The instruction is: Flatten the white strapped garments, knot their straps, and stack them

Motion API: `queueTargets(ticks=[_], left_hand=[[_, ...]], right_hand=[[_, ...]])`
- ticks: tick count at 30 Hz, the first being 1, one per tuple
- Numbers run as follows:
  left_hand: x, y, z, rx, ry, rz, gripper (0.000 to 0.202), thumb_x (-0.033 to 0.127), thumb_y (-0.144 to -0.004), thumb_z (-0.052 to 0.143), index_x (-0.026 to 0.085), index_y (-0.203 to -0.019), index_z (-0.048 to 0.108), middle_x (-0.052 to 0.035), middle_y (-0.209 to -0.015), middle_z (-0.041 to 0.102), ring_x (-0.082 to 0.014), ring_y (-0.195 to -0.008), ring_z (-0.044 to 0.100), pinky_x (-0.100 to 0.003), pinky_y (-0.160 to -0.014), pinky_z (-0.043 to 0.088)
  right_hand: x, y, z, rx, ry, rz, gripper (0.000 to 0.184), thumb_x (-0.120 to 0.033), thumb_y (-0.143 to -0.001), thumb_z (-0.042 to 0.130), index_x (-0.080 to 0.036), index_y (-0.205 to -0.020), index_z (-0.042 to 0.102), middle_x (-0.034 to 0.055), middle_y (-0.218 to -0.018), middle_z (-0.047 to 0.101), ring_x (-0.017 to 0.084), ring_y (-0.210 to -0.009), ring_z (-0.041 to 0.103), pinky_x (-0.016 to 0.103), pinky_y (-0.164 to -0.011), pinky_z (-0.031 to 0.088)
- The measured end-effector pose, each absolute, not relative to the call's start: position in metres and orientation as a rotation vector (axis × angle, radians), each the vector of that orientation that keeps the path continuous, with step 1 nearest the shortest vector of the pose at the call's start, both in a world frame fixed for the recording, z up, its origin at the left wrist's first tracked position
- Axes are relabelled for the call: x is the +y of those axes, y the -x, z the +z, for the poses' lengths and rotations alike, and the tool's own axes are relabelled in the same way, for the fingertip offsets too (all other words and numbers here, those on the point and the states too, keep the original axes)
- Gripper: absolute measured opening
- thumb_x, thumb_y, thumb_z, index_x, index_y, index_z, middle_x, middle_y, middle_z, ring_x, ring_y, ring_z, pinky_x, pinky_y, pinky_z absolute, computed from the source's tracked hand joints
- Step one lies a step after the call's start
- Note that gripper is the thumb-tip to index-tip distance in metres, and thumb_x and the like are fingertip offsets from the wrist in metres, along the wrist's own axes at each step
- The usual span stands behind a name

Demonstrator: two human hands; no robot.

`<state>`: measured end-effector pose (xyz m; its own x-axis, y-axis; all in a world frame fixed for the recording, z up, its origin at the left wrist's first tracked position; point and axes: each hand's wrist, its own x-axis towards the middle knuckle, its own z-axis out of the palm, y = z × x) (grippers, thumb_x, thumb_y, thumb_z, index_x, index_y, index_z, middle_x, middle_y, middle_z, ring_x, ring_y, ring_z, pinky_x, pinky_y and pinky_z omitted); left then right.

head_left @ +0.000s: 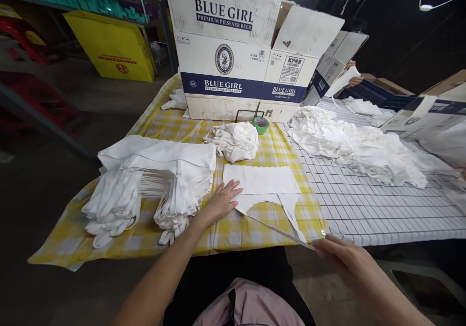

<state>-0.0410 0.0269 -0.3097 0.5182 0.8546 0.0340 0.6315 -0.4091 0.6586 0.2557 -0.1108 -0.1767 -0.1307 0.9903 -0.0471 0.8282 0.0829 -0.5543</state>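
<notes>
A white strappy garment, like a bra top point(260, 179), lies flat on the yellow checked tablecloth point(233, 231). My left hand point(224, 200) rests on its left edge with the fingers spread. One strap is stretched down and to the right, and my right hand point(337, 251) grips its end between closed fingers at the table's front edge. The other strap lies loose on the cloth. Left of my left hand stands a thick stack of the same white garments point(160, 158), their straps hanging toward me. Behind the flat garment sits a crumpled white pile point(235, 140).
A large beer carton point(225, 49) stands at the back, with a roll of green tape point(260, 126) before it. More white garments point(353, 139) are heaped on a wire-grid table point(349, 209) at right. Another person's hand point(355, 76) shows behind a carton. A yellow box point(112, 49) stands back left.
</notes>
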Motion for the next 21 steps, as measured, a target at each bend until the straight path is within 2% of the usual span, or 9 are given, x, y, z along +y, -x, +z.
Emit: queueTargets(ticks=[3, 5, 8, 10, 13, 15, 17, 21], left_hand=[[0.005, 0.02, -0.278, 1.16, -1.955, 0.7, 0.04, 0.025, -0.085, 0.045, 0.026, -0.125, 0.048, -0.0048, -0.139, 0.039, -0.0216, -0.132, 0.026, -0.048, -0.109, 0.011], [-0.012, 0.004, -0.255, 0.888, -1.692, 0.741, 0.037, 0.033, -0.088, 0.042, 0.025, -0.123, 0.05, -0.006, -0.13, 0.049, -0.0199, -0.121, 0.042, -0.04, -0.103, 0.029], [-0.027, -0.015, -0.234, 0.602, -1.369, 0.693, 0.039, 0.043, -0.089, 0.037, 0.018, -0.113, 0.055, -0.0079, -0.101, 0.063, -0.0178, -0.094, 0.057, -0.032, -0.086, 0.043], [-0.029, -0.02, -0.232, 0.623, -1.259, 0.711, 0.04, 0.046, -0.088, 0.038, 0.015, -0.103, 0.058, -0.0057, -0.084, 0.063, -0.0156, -0.078, 0.058, -0.029, -0.076, 0.044], [-0.025, -0.017, -0.241, 0.716, -1.177, 0.726, 0.036, 0.046, -0.085, 0.044, 0.014, -0.086, 0.059, -0.0009, -0.067, 0.056, -0.012, -0.063, 0.054, -0.025, -0.067, 0.042], [-0.023, -0.014, -0.25, 0.766, -1.14, 0.719, 0.034, 0.045, -0.083, 0.047, 0.014, -0.077, 0.057, 0.002, -0.058, 0.051, -0.0106, -0.056, 0.052, -0.024, -0.063, 0.04], [-0.022, -0.013, -0.258, 0.839, -1.086, 0.745, 0.034, 0.045, -0.083, 0.046, 0.014, -0.073, 0.055, 0.0033, -0.052, 0.049, -0.0099, -0.05, 0.05, -0.023, -0.059, 0.039], [-0.022, -0.016, -0.268, 0.97, -1.001, 0.836, 0.036, 0.047, -0.083, 0.043, 0.015, -0.071, 0.053, 0.0032, -0.047, 0.05, -0.0102, -0.045, 0.048, -0.023, -0.054, 0.037]], right_hand=[[-0.085, -0.237, -0.173, -2.297, 1.815, 0.859, 0.024, -0.038, -0.086, 0.04, -0.028, -0.093, 0.061, 0.0025, -0.058, 0.058, 0.018, -0.048, 0.053, 0.029, -0.048, 0.036], [-0.067, -0.219, -0.172, -2.355, 1.758, 0.905, 0.021, -0.034, -0.088, 0.038, -0.028, -0.099, 0.054, -0.0004, -0.054, 0.055, 0.016, -0.046, 0.049, 0.027, -0.047, 0.032], [-0.043, -0.195, -0.174, -2.376, 1.529, 1.015, 0.013, -0.029, -0.088, 0.038, -0.026, -0.096, 0.048, -0.0002, -0.066, 0.061, 0.015, -0.054, 0.052, 0.025, -0.049, 0.032], [-0.03, -0.184, -0.175, -2.39, 1.407, 1.114, 0.009, -0.026, -0.089, 0.037, -0.025, -0.093, 0.046, -0.0013, -0.07, 0.064, 0.014, -0.057, 0.054, 0.024, -0.051, 0.033], [-0.015, -0.179, -0.179, -2.431, 1.316, 1.179, 0.007, -0.022, -0.086, 0.042, -0.026, -0.092, 0.044, -0.0036, -0.069, 0.065, 0.013, -0.059, 0.056, 0.023, -0.053, 0.036], [-0.007, -0.181, -0.184, -2.461, 1.327, 1.096, 0.007, -0.022, -0.084, 0.047, -0.025, -0.091, 0.046, -0.0033, -0.068, 0.063, 0.013, -0.058, 0.056, 0.023, -0.053, 0.037], [-0.002, -0.185, -0.192, -2.479, 1.342, 0.881, 0.007, -0.023, -0.083, 0.05, -0.024, -0.091, 0.049, -0.0002, -0.074, 0.062, 0.014, -0.062, 0.056, 0.024, -0.054, 0.039], [0.002, -0.191, -0.214, -2.536, 1.19, 0.411, 0.023, -0.024, -0.082, 0.057, -0.023, -0.103, 0.051, 0.0068, -0.097, 0.058, 0.02, -0.086, 0.055, 0.03, -0.069, 0.044]])
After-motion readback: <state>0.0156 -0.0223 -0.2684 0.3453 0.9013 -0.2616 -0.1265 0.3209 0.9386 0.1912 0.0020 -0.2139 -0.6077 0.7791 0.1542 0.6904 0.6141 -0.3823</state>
